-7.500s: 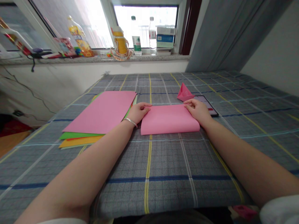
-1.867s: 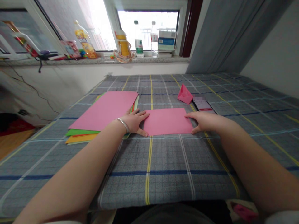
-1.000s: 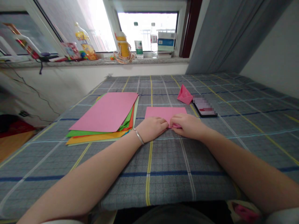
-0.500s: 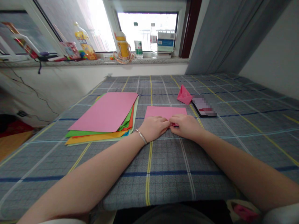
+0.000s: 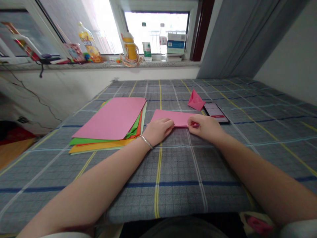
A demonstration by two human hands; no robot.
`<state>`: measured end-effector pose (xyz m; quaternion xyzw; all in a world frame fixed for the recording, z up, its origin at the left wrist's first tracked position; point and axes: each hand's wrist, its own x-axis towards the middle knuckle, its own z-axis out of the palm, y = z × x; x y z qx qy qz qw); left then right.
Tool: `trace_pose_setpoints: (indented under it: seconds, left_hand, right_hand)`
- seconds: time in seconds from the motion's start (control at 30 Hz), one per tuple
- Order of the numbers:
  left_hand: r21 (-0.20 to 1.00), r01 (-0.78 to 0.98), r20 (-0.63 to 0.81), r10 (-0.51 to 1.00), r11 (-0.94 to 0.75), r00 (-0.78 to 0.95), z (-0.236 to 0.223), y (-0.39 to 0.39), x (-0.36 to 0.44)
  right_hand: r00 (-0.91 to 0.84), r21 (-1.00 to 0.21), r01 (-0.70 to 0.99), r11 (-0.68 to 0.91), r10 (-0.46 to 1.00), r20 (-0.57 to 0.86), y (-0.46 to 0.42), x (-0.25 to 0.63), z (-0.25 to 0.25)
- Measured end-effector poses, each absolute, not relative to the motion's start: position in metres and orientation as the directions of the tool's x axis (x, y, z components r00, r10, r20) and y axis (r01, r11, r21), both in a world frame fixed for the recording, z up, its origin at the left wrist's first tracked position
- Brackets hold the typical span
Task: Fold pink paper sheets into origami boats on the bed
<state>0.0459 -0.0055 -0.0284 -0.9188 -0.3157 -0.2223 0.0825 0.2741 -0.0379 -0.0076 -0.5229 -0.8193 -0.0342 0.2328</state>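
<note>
A folded pink paper sheet (image 5: 173, 117) lies on the grey plaid cloth (image 5: 158, 165) in front of me. My left hand (image 5: 158, 130), with a silver bracelet at the wrist, has its fingers closed on the sheet's near left edge. At the sheet's near right edge my right hand (image 5: 205, 127) pinches it, and that edge is lifted slightly off the cloth.
A stack of coloured paper (image 5: 109, 124) with a pink sheet on top lies to the left. A small folded pink paper shape (image 5: 195, 100) and a phone (image 5: 216, 112) sit behind my right hand. Bottles (image 5: 130, 48) and boxes (image 5: 175, 41) line the windowsill.
Both hands came from the sheet's side edges to its near edge, then moved apart and away from me, raising that edge. The pink sheet now looks narrower front to back.
</note>
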Motion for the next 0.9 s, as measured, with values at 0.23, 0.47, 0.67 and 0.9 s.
trace_pose_setpoints:
  seconds: [0.23,0.47,0.67,0.9]
  left_hand:
    - [0.075,0.705,0.489,0.642,-0.705,0.590,-0.029,0.001,0.038]
    - [0.027,0.708,0.518,0.615,-0.706,0.594,-0.029,0.002,0.037]
    - [-0.072,0.617,0.536,0.491,-0.784,0.686,-0.028,-0.005,0.044]
    - [-0.195,0.519,0.463,0.388,-0.833,0.797,-0.025,-0.008,0.046]
  right_hand:
    - [-0.295,-0.290,0.842,0.454,0.839,0.456,-0.032,0.290,0.000]
    - [-0.116,-0.493,0.748,0.445,0.819,0.563,-0.022,0.300,-0.009]
    - [-0.310,-0.320,0.788,0.526,0.788,0.532,-0.037,0.277,-0.007]
    - [-0.496,-0.003,0.845,0.535,0.786,0.370,-0.047,0.252,-0.011]
